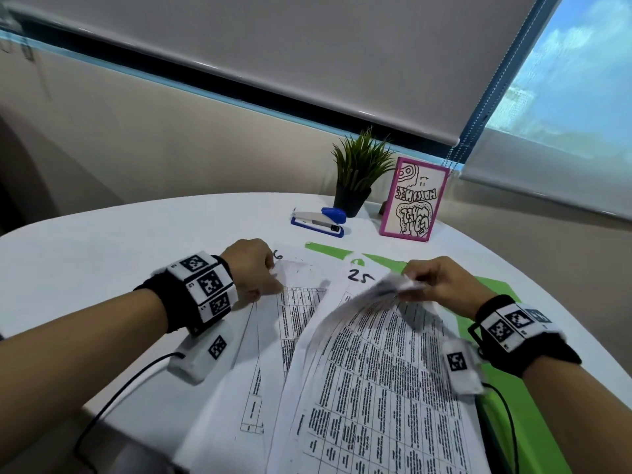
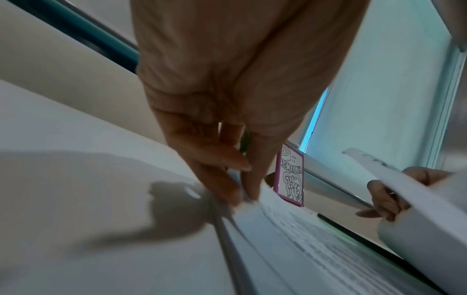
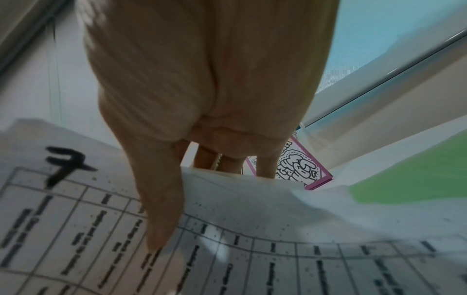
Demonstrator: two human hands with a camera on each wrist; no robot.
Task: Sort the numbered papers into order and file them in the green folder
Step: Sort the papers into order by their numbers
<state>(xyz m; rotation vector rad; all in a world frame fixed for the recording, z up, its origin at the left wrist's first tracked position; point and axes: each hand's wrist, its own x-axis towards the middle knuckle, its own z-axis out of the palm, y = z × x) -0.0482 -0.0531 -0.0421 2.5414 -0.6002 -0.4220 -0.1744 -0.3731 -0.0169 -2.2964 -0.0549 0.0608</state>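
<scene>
Printed sheets with handwritten numbers lie fanned on the open green folder (image 1: 496, 289) and the white table. My left hand (image 1: 275, 283) pinches the top corner of the left sheets (image 2: 290, 229), where a "6" (image 1: 278, 255) shows. My right hand (image 1: 407, 289) pinches the top edge of a lifted, curling sheet (image 1: 359, 326). In the right wrist view this sheet is marked "7" (image 3: 63, 165), with the thumb (image 3: 161, 209) on top and the fingers behind it. A sheet marked "25" (image 1: 360, 277) lies flat beneath it. Green folder (image 3: 417, 175) shows beyond the paper.
At the back of the round white table (image 1: 136, 241) stand a blue and white stapler (image 1: 319, 223), a small potted plant (image 1: 355, 179) and a pink-framed drawing (image 1: 415, 200). The table's front edge curves past my left forearm. Black cables trail from both wrist cameras.
</scene>
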